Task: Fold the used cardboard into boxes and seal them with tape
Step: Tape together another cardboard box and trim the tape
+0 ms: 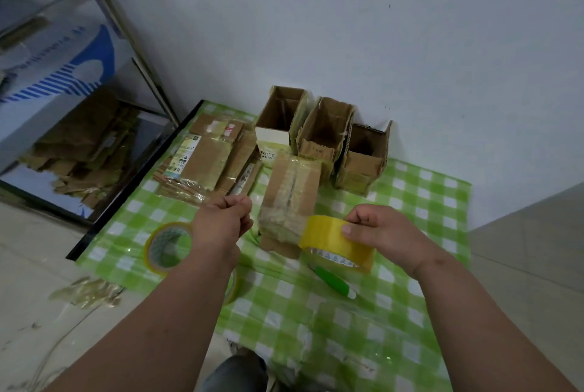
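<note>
We hold the yellow tape roll [335, 241] in our right hand [384, 235], fingers curled over its far rim and the thumb pressed on its outer band, so the grip is closed around it. Our left hand [222, 221] is bunched with thumb and fingertips pinched together; it seems to hold the pulled-out free end of the tape, though the clear strip itself is too faint for us to be sure. The folded box [289, 199] lies on the green checked tablecloth [410, 195] between our two hands, just beyond them, its long axis running away from us toward the far edge, with an old taped seam along the top. The roll sits just at the box's near right corner, so the right hand is the nearer one. We judge the coming move needs the strip laid along that seam, lengthwise. Three open boxes [322, 135] stand at the far edge against the wall, flat cardboard [205, 157] is stacked at the far left corner, a spare tape roll [169, 246] lies near the left edge, and a green cutter [335, 282] lies nearer us.
</note>
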`<state>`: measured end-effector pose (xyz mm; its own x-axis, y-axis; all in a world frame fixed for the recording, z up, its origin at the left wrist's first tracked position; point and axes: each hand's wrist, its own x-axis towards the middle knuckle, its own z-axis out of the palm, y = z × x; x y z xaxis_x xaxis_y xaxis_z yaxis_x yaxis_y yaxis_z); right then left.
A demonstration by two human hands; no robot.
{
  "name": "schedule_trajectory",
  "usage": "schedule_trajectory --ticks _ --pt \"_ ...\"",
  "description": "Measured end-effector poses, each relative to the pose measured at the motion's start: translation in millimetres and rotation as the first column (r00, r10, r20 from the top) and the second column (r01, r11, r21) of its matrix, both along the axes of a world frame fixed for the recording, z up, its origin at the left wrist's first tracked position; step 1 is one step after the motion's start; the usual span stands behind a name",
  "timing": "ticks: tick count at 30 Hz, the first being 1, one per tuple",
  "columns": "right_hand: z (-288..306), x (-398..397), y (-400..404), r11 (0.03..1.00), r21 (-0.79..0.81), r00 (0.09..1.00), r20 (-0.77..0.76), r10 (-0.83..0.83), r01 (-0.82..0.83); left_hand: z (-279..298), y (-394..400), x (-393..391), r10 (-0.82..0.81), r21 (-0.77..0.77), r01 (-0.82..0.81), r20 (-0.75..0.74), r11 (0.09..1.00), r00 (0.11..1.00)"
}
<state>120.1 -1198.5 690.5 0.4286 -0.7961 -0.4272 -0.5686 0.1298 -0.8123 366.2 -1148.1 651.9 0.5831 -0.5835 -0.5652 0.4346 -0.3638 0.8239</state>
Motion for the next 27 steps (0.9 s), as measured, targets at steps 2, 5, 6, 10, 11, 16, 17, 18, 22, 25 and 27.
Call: schedule_trajectory --ticks 2,5,6,10,11,16,17,18,22,25,27 --pt "-0.5 -0.5 -2.8 0.999 -0.036 0.999 -0.041 -0.004 0.003 -4.1 -1.2 -1.2 0.038 -0.023 -0.038 -0.002 0.999 0.999" --pt "-3.0 2.7 -7.9 0.998 -0.063 0.994 -0.110 -0.011 0.004 -7.5 -2.7 0.3 0.063 -0.053 -0.064 -0.011 0.997 0.998" --pt "-4.3 4.5 -10.2 0.998 -0.064 0.990 -0.138 -0.002 -0.007 -8.0 -3.4 1.8 0.081 -0.054 -0.081 -0.016 0.995 0.997" --pt "-13.9 6.0 -19.3 0.983 -0.153 0.924 -0.382 0.032 -0.097 -13.2 -8.5 12.5 0.153 -0.040 -0.155 -0.035 0.987 0.988" --pt "-16.7 5.7 -20.6 0.981 -0.170 0.908 -0.419 0.017 -0.097 -14.2 -10.5 14.7 0.146 -0.042 -0.147 -0.041 0.988 0.988" --pt "-28.2 9.1 -23.8 0.990 -0.133 0.896 -0.444 -0.020 -0.044 -25.3 -15.8 21.2 0.071 -0.002 -0.071 -0.015 0.997 0.997" --pt "-30.9 9.8 -24.4 0.992 -0.115 0.892 -0.451 -0.013 -0.044 -28.7 -15.3 22.1 0.053 0.008 -0.053 -0.005 0.999 0.999" --pt "-33.5 10.4 -24.9 0.994 -0.097 0.886 -0.463 0.001 -0.052 -31.6 -14.3 22.6 0.039 0.019 -0.039 0.005 0.999 0.999" --pt "-45.8 13.7 -24.9 0.996 -0.059 0.870 -0.492 0.032 -0.070 -41.3 -11.1 22.3 0.033 0.071 -0.034 0.015 0.997 0.999" --pt "-50.7 16.0 -24.2 0.997 -0.047 0.867 -0.498 0.027 -0.058 -45.9 -11.3 22.7 0.029 0.090 -0.030 0.011 0.995 1.000" --pt "-53.3 17.9 -23.9 0.998 -0.036 0.864 -0.503 0.025 -0.050 -47.6 -11.6 23.6 0.026 0.096 -0.027 0.016 0.995 1.000"
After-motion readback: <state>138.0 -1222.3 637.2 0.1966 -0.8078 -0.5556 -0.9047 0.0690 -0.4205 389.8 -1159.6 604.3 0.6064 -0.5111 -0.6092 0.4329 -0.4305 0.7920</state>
